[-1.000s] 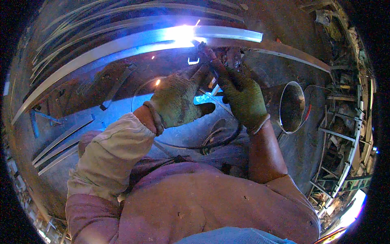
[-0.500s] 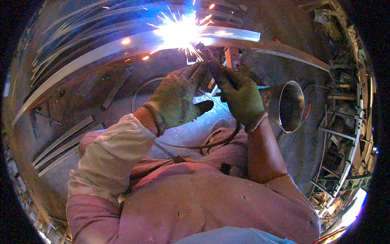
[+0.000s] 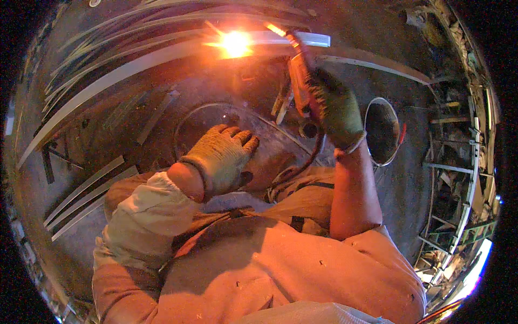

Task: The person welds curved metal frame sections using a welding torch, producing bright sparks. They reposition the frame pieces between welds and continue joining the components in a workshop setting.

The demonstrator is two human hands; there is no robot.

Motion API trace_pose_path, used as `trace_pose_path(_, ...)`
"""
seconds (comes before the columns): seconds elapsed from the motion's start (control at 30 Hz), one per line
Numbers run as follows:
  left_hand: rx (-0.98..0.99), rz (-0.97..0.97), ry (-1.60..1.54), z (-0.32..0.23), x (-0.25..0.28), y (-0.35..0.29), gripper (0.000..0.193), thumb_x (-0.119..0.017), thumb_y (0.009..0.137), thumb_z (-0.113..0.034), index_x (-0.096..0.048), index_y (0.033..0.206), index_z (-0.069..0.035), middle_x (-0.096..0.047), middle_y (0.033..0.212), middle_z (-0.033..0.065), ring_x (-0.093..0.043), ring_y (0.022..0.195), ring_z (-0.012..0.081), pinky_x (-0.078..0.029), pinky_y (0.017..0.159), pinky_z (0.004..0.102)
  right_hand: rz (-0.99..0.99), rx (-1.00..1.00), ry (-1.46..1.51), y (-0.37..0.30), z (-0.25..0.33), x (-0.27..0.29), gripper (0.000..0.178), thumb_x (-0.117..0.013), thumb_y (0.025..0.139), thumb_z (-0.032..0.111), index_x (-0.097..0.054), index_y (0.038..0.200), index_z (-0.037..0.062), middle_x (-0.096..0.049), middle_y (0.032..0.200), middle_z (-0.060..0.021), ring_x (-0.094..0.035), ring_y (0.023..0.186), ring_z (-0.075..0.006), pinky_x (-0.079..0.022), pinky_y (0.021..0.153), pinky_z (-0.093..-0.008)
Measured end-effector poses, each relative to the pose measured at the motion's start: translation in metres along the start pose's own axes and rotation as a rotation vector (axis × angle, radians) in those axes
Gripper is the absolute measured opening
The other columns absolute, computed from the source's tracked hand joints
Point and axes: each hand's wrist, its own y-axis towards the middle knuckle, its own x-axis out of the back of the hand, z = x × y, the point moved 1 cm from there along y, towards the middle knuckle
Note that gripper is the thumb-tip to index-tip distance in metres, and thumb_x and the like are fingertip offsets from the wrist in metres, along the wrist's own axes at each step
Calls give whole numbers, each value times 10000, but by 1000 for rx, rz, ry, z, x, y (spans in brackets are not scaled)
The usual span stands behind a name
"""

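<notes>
My right hand (image 3: pixel 339 110), in a green work glove, is wrapped round a welding torch (image 3: pixel 298 81) with a reddish-orange body. The torch points up and away, its tip (image 3: pixel 275 29) glowing orange and held to the right of a bright glowing spot (image 3: pixel 236 44). That spot sits on a long pale metal bar (image 3: pixel 135 66) crossing the far side. My left hand (image 3: pixel 221 156), also gloved, hangs nearer to me with fingers apart and nothing in it. Glare hides the surface of the bar around the spot.
A round metal bucket-like container (image 3: pixel 382 132) stands right of my right hand. A dark cable (image 3: pixel 310 162) runs from the torch toward my lap. Several metal strips (image 3: pixel 89 189) lie at the left, more beyond the bar. A cluttered metal rack (image 3: pixel 448 167) lines the right side.
The white-blue arc and flying sparks have given way to an orange glow. My right hand has raised the torch away from it; my left hand has drawn back toward me.
</notes>
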Motion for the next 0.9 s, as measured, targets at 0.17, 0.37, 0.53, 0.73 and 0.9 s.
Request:
trace_pose_path(0.17, 1, -119, 54, -31, 26, -50, 794, -723, 962, -527, -560, 1524, 9, -606, 1534, 231, -576, 1420, 425, -428, 1210, 555, -239, -318, 577, -22, -7, 69, 224, -667, 1043, 242, -731, 1157, 59, -723, 876, -54, -626, 708, -218, -521, 646, -372)
trace_pose_path(0.37, -9, -115, 88, -36, 34, -103, 749, -752, 947, -481, -571, 1522, -36, -596, 1549, 241, -570, 1429, 435, -439, 1209, 555, -107, -86, 797, -62, -101, 147, 260, -661, 1079, 271, -771, 1147, 45, -772, 976, -95, -694, 795, -186, -542, 713, -312)
trace_pose_path(0.53, 41, -191, 157, -25, 60, -122, 708, -784, 916, -404, -594, 1492, -38, -634, 1505, 247, -606, 1384, 448, -463, 1197, 544, -96, 211, -684, -77, -199, 167, 276, -604, 1095, 253, -776, 1180, 56, -783, 1070, -77, -716, 924, -212, -570, 815, -393)
trace_pose_path(0.73, 244, -197, 162, 34, 65, -157, 719, -816, 898, -335, -598, 1513, -33, -627, 1513, 268, -602, 1399, 452, -480, 1208, 503, 401, -88, -1683, -23, -288, 78, 389, -569, 1113, 307, -744, 1396, 105, -785, 1313, -158, -770, 1135, -314, -602, 956, -436)
trace_pose_path(0.9, 309, -166, -5, 44, 65, -153, 739, -812, 913, -321, -587, 1563, -50, -597, 1567, 261, -584, 1433, 444, -466, 1227, 491, 825, -434, -1561, -25, -407, 142, 489, -790, 938, 494, -830, 1241, 112, -804, 1258, -169, -769, 1171, -345, -617, 967, -460)
